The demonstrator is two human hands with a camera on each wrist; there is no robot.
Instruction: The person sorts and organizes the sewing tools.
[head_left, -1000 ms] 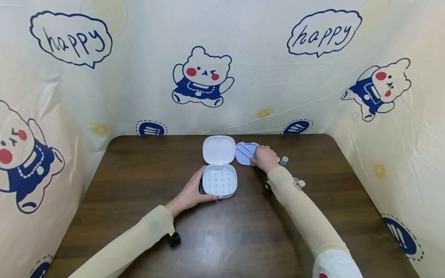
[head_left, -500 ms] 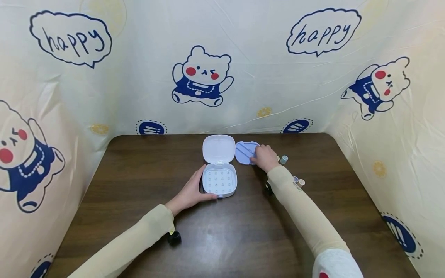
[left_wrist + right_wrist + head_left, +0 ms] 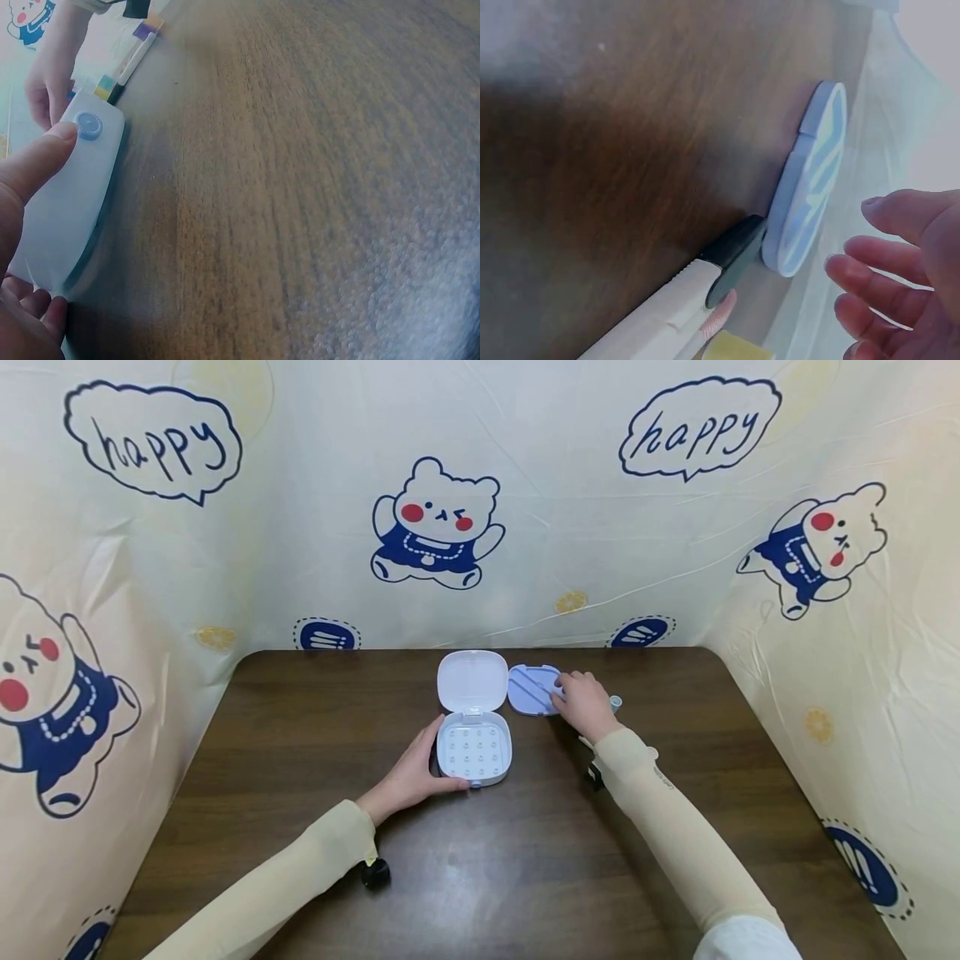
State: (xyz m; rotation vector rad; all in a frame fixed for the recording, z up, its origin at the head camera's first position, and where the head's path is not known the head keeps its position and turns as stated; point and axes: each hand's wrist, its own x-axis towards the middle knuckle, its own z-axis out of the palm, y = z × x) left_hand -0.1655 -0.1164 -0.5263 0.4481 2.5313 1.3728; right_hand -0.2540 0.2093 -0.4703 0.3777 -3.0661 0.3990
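Note:
A small white case (image 3: 474,747) stands on the table with its lid (image 3: 472,682) raised away from me and rows of little pegs inside. My left hand (image 3: 408,777) grips its left side, thumb along the front. In the left wrist view that thumb (image 3: 46,159) lies by the round blue button (image 3: 88,126). To the right of the lid lies a flat blue tray (image 3: 529,690) with moulded grooves. My right hand (image 3: 587,703) hovers at the tray's right edge. Its loose fingers (image 3: 874,285) are apart from the blue tray (image 3: 799,187) in the right wrist view, holding nothing.
Beside the tray lies a white tool with a black end (image 3: 667,307), with a yellow spool (image 3: 735,349) near it. A pale green spool (image 3: 616,702) shows past the right hand. Other spools are mostly hidden under the right sleeve (image 3: 637,768). A printed curtain (image 3: 555,527) hangs behind the table.
My right hand has drawn slightly to the right off the tray, and its fingers have loosened. The tray stays in place. My left hand and the case have not moved.

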